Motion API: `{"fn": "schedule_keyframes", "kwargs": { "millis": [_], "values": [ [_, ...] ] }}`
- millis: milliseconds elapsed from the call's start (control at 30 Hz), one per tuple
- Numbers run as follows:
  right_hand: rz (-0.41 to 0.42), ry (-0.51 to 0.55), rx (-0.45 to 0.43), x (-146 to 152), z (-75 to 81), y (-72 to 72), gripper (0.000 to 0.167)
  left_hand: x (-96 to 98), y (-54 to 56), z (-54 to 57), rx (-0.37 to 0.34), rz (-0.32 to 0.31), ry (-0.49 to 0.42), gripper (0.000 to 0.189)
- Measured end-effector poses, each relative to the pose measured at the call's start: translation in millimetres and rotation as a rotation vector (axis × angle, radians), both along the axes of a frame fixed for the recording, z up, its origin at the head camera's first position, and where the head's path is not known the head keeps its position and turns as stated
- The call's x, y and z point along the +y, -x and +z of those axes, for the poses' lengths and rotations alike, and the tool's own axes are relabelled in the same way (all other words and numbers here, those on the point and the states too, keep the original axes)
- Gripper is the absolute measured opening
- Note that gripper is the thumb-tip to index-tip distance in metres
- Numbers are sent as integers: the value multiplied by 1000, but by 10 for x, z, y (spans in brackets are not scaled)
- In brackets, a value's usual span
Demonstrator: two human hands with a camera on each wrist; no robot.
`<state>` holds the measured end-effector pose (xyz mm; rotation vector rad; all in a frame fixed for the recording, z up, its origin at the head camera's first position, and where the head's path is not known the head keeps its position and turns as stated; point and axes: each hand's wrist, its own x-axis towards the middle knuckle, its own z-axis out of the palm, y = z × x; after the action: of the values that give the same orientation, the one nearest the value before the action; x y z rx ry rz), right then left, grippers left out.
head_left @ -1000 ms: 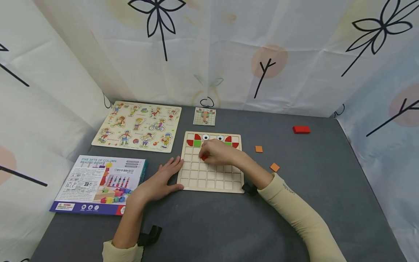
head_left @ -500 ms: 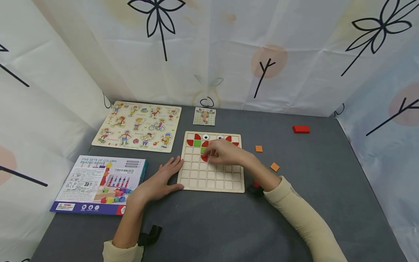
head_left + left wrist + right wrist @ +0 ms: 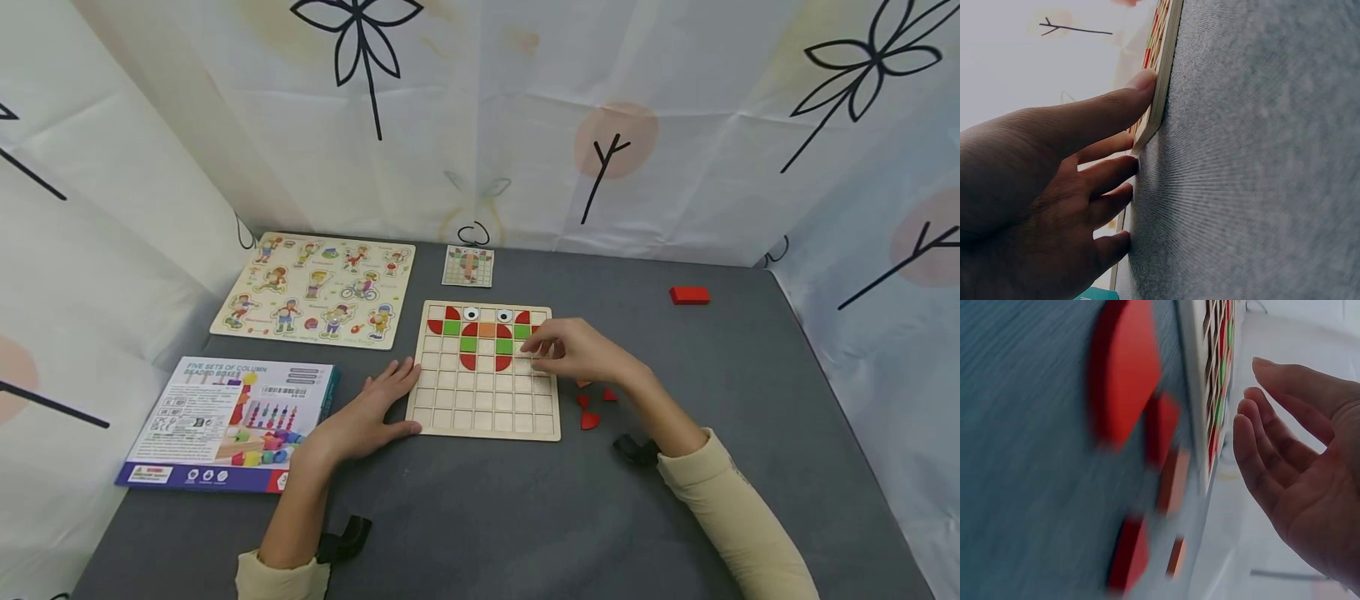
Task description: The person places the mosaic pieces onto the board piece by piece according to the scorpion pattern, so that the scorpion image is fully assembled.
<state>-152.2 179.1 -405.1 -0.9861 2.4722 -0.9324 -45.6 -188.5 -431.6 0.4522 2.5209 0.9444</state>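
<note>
A wooden grid board point(image 3: 480, 408) lies in the middle of the table. Near its far edge, red quarter-round pieces, green squares, an orange square point(image 3: 487, 330) and two eye pieces point(image 3: 471, 314) fill some cells. My left hand point(image 3: 371, 412) rests at the board's left edge with fingers spread; in the left wrist view its thumb point(image 3: 1141, 81) touches the board's edge near the corner. Over the board's right edge is my right hand point(image 3: 577, 350), fingers loosely bent. The right wrist view shows a gap between thumb and fingers, with nothing held.
Loose red pieces point(image 3: 590, 421) and orange ones point(image 3: 1174, 481) lie right of the board. A pattern card point(image 3: 468, 267) stands behind it. At left are a picture puzzle board point(image 3: 315, 292) and a boxed toy point(image 3: 195, 408). A red block point(image 3: 690, 296) sits at the back right.
My right hand has let go of a red quarter-round piece on the board and moved right to the board's edge, uncovering the middle pieces. My left hand has stayed put.
</note>
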Motion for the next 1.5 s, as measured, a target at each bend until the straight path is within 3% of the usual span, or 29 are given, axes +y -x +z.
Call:
{"fn": "schedule_keyframes", "kwargs": {
  "millis": [300, 467, 667, 1167, 1500],
  "values": [
    [-173, -60, 29, 549, -69, 66, 35, -5, -3, -3, -7, -1, -7, 90],
    [-189, -128, 50, 728, -106, 156, 35, -3, 2, 1, -5, -5, -5, 89],
    [-211, -146, 4, 845, -157, 216, 34, 1, 3, 8, -8, -11, -8, 89],
    [-249, -102, 6, 862, -170, 207, 31, 4, 3, 0, -2, -6, 6, 90],
    [-205, 11, -1, 564, -119, 109, 34, 2, -5, 17, 2, -1, 9, 89]
  ]
}}
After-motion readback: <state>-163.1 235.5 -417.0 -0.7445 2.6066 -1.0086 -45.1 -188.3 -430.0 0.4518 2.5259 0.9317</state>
